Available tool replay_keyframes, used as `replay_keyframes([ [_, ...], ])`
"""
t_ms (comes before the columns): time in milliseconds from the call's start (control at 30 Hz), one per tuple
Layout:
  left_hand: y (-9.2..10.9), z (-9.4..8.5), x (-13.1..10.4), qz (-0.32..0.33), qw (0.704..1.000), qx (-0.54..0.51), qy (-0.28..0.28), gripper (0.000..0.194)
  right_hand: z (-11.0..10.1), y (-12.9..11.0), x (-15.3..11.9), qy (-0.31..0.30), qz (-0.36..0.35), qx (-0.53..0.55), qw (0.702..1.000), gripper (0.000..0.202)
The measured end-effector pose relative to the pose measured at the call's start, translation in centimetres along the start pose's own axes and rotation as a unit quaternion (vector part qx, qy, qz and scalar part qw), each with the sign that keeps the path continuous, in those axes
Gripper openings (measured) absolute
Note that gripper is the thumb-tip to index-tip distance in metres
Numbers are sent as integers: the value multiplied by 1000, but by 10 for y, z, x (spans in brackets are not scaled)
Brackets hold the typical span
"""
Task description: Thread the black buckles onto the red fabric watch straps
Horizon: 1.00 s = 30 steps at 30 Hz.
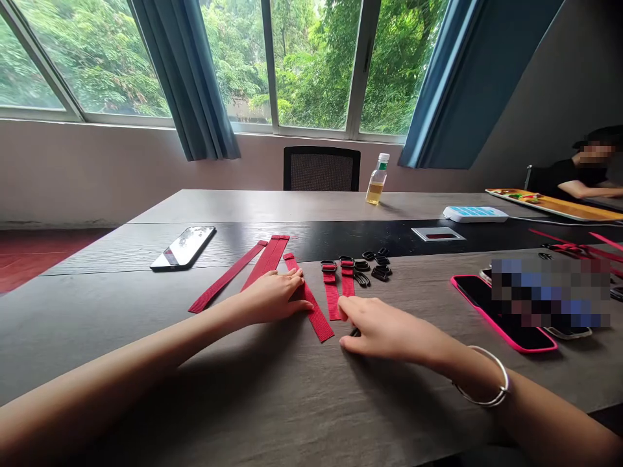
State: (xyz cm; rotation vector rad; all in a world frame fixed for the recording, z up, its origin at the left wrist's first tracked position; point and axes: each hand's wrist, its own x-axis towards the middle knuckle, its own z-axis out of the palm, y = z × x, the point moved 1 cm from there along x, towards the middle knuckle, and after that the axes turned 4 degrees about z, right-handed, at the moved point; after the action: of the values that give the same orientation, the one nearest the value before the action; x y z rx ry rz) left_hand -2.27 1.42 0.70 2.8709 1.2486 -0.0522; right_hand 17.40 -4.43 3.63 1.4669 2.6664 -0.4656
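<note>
My left hand point(280, 295) rests on a red webbing strap point(318, 321), its fingers lying over the strap and its thumb spread away. Other red straps point(233, 275) lie flat to its left, some side by side. My right hand point(377, 324) is curled just above the table, with a small black piece point(356, 332), apparently a buckle, partly showing between thumb and fingers. Beside its fingertips are two short red straps point(331, 298) with black slide buckles point(347, 261) at their far ends. Several loose black buckles point(381, 271) lie behind it.
A phone point(183, 248) lies at left, a pink-edged phone point(506, 318) at right. Farther back stand a bottle point(376, 181) and a white power strip point(474, 214). A flat grey-framed plate point(438, 234) lies on the dark band. A person point(579, 175) sits by an orange tray point(559, 203).
</note>
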Motion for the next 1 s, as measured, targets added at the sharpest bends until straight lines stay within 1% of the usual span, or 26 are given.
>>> replay_keyframes([
  [67, -7, -3, -1, 10, 999, -38, -12, 46, -7, 12, 1, -9, 6, -23, 1000, 6],
  [133, -14, -6, -2, 21, 998, -52, -17, 45, -12, 25, 6, -3, 18, -56, 998, 6],
  [267, -26, -10, -2, 42, 999, 3, 3, 34, -18, 47, 19, 45, 61, -107, 991, 5],
  [367, -34, -10, -1, 18, 999, 41, 21, 25, -18, 54, 25, 80, 88, -132, 984, 14],
  [433, -36, -10, 0, -7, 998, 57, 31, 22, -15, 56, 26, 93, 87, -146, 981, 21],
  [500, -32, -9, 1, -16, 997, 61, 42, 25, -11, 58, 27, 98, 77, -158, 980, 24],
  [567, -23, -6, 1, -3, 997, 56, 55, 29, -9, 60, 27, 101, 73, -170, 978, 21],
  [633, -9, 0, 0, 38, 996, 50, 69, 31, -9, 63, 27, 105, 79, -181, 975, 19],
  [700, 5, 6, -2, 95, 991, 40, 89, 29, -11, 63, 26, 114, 84, -188, 972, 21],
  [767, 14, 12, -5, 146, 982, 22, 113, 29, -11, 60, 27, 130, 62, -185, 972, 25],
  [833, 18, 16, -7, 168, 976, 3, 140, 28, -7, 52, 29, 146, -3, -168, 975, 28],
  [933, 13, 19, -6, 156, 970, -26, 183, 26, 7, 36, 33, 153, -119, -131, 972, 27],
  [1000, 8, 20, -4, 135, 969, -40, 202, 24, 17, 25, 33, 152, -159, -112, 969, 27],
])
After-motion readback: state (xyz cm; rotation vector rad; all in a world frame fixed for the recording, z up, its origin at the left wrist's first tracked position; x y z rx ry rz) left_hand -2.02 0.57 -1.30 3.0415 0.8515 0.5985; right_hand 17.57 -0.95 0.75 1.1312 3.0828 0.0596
